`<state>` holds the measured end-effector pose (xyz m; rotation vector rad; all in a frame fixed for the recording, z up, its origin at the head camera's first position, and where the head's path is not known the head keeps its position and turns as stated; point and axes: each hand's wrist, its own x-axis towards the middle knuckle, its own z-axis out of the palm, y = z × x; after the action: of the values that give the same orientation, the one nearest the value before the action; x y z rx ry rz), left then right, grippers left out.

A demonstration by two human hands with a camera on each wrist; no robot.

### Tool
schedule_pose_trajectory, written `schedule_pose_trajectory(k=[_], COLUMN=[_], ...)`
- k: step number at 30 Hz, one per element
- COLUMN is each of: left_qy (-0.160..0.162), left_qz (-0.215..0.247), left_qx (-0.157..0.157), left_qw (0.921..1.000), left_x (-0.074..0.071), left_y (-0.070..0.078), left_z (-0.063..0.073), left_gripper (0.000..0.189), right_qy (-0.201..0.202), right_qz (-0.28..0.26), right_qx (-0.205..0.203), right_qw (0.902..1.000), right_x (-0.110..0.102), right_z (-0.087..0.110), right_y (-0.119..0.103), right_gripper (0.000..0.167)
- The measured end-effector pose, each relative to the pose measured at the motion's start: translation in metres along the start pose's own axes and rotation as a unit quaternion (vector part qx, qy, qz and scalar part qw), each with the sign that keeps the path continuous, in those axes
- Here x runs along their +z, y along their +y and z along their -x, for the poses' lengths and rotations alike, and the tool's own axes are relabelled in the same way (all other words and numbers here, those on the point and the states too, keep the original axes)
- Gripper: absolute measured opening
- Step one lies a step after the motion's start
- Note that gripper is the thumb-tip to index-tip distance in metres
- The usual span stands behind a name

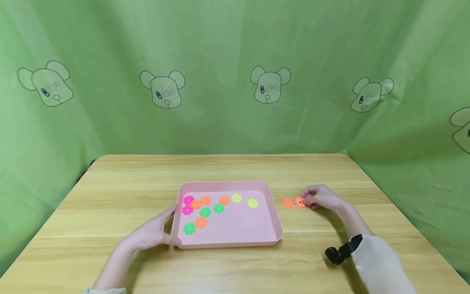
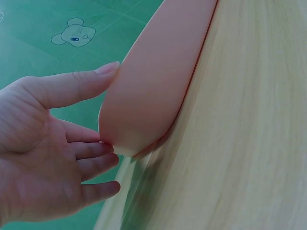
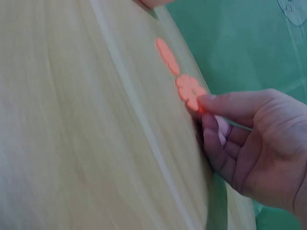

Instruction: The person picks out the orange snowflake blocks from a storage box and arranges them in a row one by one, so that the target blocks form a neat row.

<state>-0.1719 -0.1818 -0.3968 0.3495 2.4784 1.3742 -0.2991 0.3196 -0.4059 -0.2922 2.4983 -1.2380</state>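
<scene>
My right hand [image 1: 319, 197] pinches an orange notched plastic disc [image 1: 299, 202] between thumb and fingers. In the right wrist view this disc [image 3: 188, 91] stands tilted up from the wood, close to a second orange disc [image 3: 167, 56] that lies flat. My left hand [image 1: 152, 232] rests against the left side of a pink tray [image 1: 235, 228], thumb at the near corner and fingers farther along the wall. From the left wrist, the thumb [image 2: 76, 87] lies straight along the tray's rim. Inside the tray, several pink, orange, green and yellow discs [image 1: 219, 208] lie flat, mostly toward the left.
A wooden table [image 1: 147, 171] carries the tray near its middle. Green cloth [image 1: 220, 36] printed with bear heads hangs behind and at both sides. A black strap device [image 1: 343, 250] sits on my right wrist.
</scene>
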Motion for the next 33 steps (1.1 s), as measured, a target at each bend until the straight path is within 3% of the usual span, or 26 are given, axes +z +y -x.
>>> schedule_pose_trajectory(k=[5,22,33], left_qy=[-0.002,-0.003,-0.003], left_qz=[0.005,0.003,-0.018], left_qx=[-0.001,0.000,0.021], left_qw=[1.0000,1.0000,0.9996], left_x=[-0.0004,-0.0001,-0.0011], left_y=[0.0011,0.0011,0.0017], left_z=[-0.0004,-0.0004,0.0016], left_gripper=[0.109,0.110,0.107], right_qy=[0.002,0.013,0.021], right_qz=[0.020,0.009,0.019], right_qx=[0.010,-0.003,-0.005], right_qw=[0.9998,0.9999,0.9996], right_x=[0.0027,0.0047,0.0059], right_z=[-0.0003,0.0036,0.0034], right_y=[-0.0054,-0.0039,-0.0009], right_gripper=[0.019,0.019,0.022])
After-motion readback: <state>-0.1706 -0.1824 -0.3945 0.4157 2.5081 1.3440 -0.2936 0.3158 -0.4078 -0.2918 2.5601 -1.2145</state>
